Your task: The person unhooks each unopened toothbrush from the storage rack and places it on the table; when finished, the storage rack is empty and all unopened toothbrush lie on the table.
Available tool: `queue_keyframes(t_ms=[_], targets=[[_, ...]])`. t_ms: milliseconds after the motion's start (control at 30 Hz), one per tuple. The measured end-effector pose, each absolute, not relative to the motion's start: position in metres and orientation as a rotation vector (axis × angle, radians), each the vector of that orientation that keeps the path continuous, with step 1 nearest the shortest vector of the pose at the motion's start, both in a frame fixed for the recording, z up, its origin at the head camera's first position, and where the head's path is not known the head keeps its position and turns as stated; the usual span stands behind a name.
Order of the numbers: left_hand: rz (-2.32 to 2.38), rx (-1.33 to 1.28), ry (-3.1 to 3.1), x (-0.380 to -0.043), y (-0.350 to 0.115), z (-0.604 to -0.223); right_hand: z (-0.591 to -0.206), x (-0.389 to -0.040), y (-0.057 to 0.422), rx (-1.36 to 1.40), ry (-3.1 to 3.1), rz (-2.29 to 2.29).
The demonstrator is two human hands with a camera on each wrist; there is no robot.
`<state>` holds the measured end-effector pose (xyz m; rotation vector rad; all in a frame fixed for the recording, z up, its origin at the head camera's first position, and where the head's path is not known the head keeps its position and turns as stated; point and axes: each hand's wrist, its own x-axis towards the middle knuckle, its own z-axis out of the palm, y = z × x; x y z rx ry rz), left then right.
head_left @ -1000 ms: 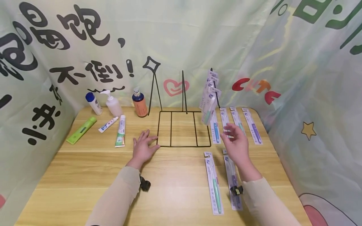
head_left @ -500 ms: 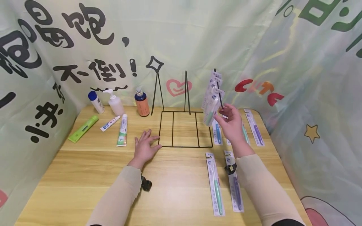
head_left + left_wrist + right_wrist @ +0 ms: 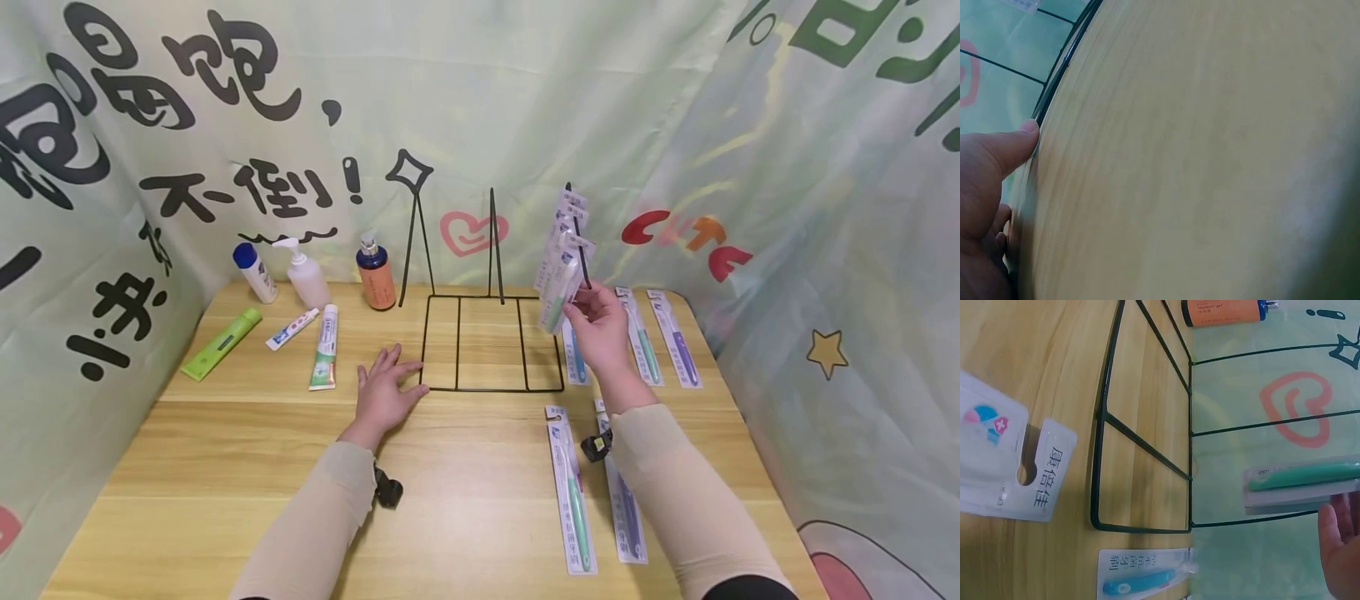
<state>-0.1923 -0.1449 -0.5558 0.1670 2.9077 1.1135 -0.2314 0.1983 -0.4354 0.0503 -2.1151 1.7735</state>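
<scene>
My left hand (image 3: 385,392) rests at the front left corner of a black wire display rack (image 3: 491,390), its fingers spread and thumb at the frame. The left wrist view shows that thumb (image 3: 1019,147) against the wire. Several packaged toothbrushes (image 3: 558,275) hang in a row from the rack's right hook (image 3: 582,262). My right hand (image 3: 603,333) is at the lower right edge of the hanging packs, thumb beside the front one. In the right wrist view, its fingertips (image 3: 1330,519) lie right at the pack with the green-handled toothbrush (image 3: 1304,477).
Loose packaged toothbrushes lie right of the rack, including a purple one (image 3: 675,337), and a green one (image 3: 572,492) lies in front. At the left are a green tube (image 3: 221,344), toothpaste (image 3: 324,346), a pump bottle (image 3: 307,279) and an orange-labelled bottle (image 3: 376,275).
My right hand has moved left and up from over the loose toothbrushes to the hanging packs, then slightly further left. My left hand has stayed at the rack corner.
</scene>
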Motion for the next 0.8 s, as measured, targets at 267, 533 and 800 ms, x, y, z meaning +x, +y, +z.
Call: queue_keyframes(t_ms=[267, 533, 800], targets=[[1.126, 0.157, 2.903, -0.192, -0.144, -0.555, -0.437, -0.231, 0.195, 0.018, -2.107, 1.747], [1.113, 0.162, 2.904, -0.193, -0.145, -0.558, -0.438, -0.226, 0.194, 0.067, -2.065, 1.743], [1.108, 0.158, 2.903, -0.192, -0.144, -0.556, -0.438, -0.214, 0.200, 0.057, -2.111, 1.606]])
